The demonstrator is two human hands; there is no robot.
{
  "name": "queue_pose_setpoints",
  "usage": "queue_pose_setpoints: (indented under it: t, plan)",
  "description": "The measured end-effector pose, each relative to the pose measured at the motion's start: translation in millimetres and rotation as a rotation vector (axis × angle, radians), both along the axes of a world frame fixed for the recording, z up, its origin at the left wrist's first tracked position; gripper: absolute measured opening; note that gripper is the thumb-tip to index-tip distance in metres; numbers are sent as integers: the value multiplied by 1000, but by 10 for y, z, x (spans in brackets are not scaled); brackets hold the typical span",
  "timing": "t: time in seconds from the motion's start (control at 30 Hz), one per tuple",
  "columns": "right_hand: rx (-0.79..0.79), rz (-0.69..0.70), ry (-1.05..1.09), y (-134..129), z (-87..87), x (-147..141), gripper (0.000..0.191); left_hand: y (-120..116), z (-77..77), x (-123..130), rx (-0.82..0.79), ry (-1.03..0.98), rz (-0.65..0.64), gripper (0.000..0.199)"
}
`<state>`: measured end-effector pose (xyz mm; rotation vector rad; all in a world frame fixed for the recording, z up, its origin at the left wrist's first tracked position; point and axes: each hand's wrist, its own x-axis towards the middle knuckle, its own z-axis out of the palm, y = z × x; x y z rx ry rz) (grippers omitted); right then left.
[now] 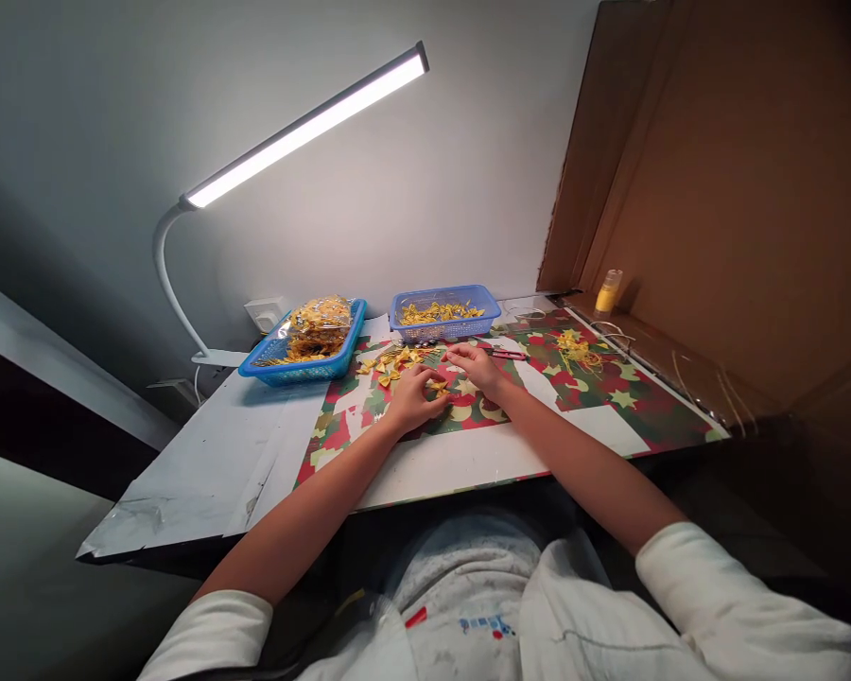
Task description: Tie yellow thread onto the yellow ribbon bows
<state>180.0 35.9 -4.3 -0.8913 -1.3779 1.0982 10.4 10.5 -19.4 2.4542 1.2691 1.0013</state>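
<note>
My left hand (415,399) is over the patterned board, fingers curled and thumb forward around a small yellow ribbon bow (438,385). Close by on the right, my right hand (475,367) is closed in a pinch; whatever its fingertips hold is too small to make out. Just beyond my left hand lies a loose pile of yellow bows (390,364). Some thin dark items between the pile and my right fingers are too small to name.
Behind stand a blue basket (358,331) with a plastic-wrapped yellow bundle and a lilac-blue basket (443,329) of yellow pieces. A pink-and-black cutter-like tool (509,355), tangled yellow ribbon or thread (578,352) and a small yellow bottle (608,293) are right. A lamp (312,128) shines above.
</note>
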Motion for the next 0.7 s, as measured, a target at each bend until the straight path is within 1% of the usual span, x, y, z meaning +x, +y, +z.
queue_pose_setpoints:
  t: [0.1, 0.2, 0.33, 0.47, 0.53, 0.6, 0.7]
  plan:
    - [-16, 5, 4, -25, 32, 23, 18, -11, 32, -1, 46, -34, -13, 20]
    - [-45, 41, 14, -72, 72, 37, 20, -30, 67, 5, 86, -80, -23, 20]
    - [-60, 90, 40, -116, 93, 24, 22, -41, 90, 18, 95, -153, -51, 21]
    - [-37, 183, 69, -129, 67, -24, 22, -16, 83, 22, 38, -239, -76, 20]
    - [-73, 213, 99, -125, 46, -45, 22, 1, 79, 21, -5, -280, -91, 21]
    - [-123, 203, 145, -109, 26, -51, 24, 12, 79, 20, -60, -312, -109, 24]
    - [-169, 144, 217, -74, 13, -27, 25, 12, 86, 21, -121, -331, -113, 27]
